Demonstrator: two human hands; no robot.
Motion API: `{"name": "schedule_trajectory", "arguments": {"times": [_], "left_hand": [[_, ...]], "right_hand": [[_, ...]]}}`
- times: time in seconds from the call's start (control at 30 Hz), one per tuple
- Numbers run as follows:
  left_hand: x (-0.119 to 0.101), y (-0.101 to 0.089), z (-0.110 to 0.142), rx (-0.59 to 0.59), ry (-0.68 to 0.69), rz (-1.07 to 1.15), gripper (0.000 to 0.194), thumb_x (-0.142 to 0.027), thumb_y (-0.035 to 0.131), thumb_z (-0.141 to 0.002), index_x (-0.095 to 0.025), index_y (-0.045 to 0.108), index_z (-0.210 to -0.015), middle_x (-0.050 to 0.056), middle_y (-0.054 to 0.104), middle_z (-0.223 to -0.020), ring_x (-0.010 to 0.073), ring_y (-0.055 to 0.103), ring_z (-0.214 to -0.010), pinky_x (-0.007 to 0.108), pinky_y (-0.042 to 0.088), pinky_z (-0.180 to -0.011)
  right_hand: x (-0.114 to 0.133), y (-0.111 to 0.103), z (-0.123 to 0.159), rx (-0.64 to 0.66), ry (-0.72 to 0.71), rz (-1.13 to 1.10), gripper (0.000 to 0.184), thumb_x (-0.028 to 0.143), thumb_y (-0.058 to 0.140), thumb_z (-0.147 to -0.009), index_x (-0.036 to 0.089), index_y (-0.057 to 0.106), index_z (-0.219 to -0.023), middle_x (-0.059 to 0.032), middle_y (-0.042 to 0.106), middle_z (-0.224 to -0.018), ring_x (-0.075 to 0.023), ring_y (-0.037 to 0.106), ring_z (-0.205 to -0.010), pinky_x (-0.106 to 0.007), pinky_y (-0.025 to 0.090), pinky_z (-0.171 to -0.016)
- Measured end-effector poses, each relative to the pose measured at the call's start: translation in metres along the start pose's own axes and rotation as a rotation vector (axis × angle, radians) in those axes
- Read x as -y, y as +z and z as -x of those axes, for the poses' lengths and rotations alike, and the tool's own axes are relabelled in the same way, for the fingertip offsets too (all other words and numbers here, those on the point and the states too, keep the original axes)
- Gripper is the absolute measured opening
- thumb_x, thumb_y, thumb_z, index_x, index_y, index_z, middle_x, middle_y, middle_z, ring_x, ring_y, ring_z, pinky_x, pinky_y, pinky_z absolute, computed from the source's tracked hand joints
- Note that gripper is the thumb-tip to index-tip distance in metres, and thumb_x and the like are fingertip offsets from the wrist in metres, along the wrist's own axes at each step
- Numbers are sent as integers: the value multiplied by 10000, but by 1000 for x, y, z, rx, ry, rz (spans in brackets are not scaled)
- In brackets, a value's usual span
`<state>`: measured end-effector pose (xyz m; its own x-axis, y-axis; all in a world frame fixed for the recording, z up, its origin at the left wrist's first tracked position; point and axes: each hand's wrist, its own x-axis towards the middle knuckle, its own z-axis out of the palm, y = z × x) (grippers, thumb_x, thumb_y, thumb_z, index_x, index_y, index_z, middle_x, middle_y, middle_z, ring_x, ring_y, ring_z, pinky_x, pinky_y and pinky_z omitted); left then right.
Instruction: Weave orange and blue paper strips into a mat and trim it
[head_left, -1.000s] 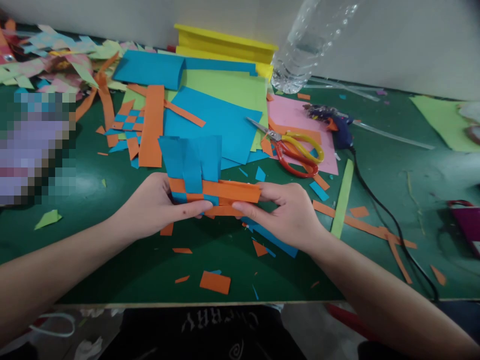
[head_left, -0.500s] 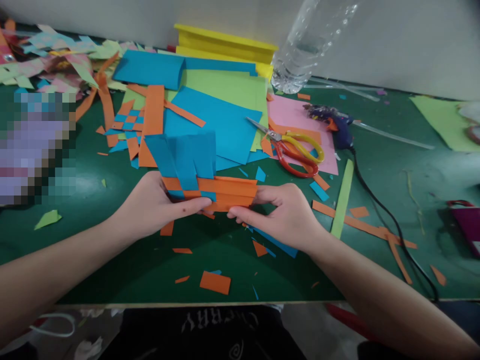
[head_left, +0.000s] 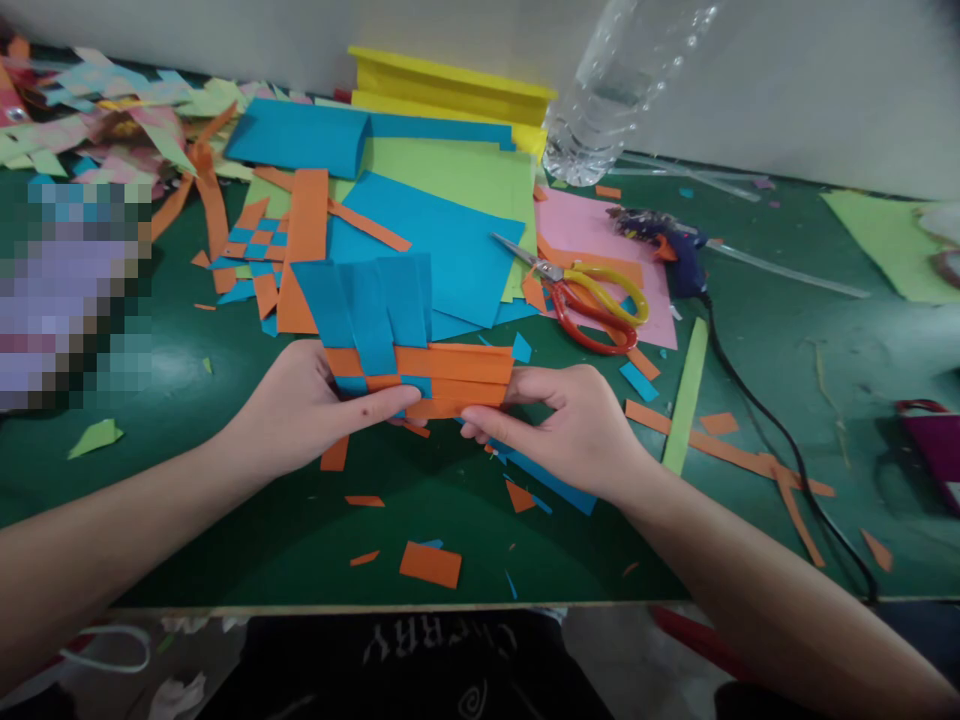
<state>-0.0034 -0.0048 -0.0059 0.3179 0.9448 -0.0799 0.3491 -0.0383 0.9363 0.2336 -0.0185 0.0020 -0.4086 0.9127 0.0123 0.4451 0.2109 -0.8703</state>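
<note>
- Woven strips [head_left: 375, 325]: smooth, matt paper with crisp creases.
- Loose sheets [head_left: 442, 240]: flat matt paper, smooth.
- Scissors [head_left: 553, 272]: bright metal blades [head_left: 519, 251], glossy handles [head_left: 600, 271] that look plastic.
- Bottle [head_left: 600, 110]: clear, glossy plastic, ribbed near the base.
- Glue gun [head_left: 681, 258]: smooth plastic-looking body, rough, crusted nozzle [head_left: 628, 219].
- Thin rod [head_left: 787, 271]: translucent, smooth, plastic-looking.
- Tabletop [head_left: 247, 550]: hard-looking and smooth, with a dull gloss.
- Shirt [head_left: 300, 680]: dark matt cloth, printed lettering.

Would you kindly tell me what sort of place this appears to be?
Probably a papercraft workspace: a green-topped table bears metal scissors with red and yellow handles and what looks like a dark blue corded glue gun, while a woven blue-and-orange paper piece is held above it.
</note>
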Motion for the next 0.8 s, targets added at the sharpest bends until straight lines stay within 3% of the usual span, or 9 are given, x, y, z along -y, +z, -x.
{"name": "schedule_trajectory", "arguments": {"times": [0.3,0.8], "left_hand": [[-1,-1,-1,1,-4,51,41,-329,769,-775,-294,777,-756,-32,799,-825,202,766,-764,262,632,-675],[-3,-1,-2,-21,-9,46,125,-347,786,-753,-266,749,-664,-12,799,-850,221,760,-781,270,623,-665]], "right_hand": [[-1,0,-1,-13,-11,20,223,330,712,-873,174,735,-715,-10,766,-704,-122,706,-597,-228,533,-607],[-3,-4,-4,-14,-33,71,240,354,689,-880,182,705,-714,-3,740,-706,-118,674,-636,-233,499,-616]]}}
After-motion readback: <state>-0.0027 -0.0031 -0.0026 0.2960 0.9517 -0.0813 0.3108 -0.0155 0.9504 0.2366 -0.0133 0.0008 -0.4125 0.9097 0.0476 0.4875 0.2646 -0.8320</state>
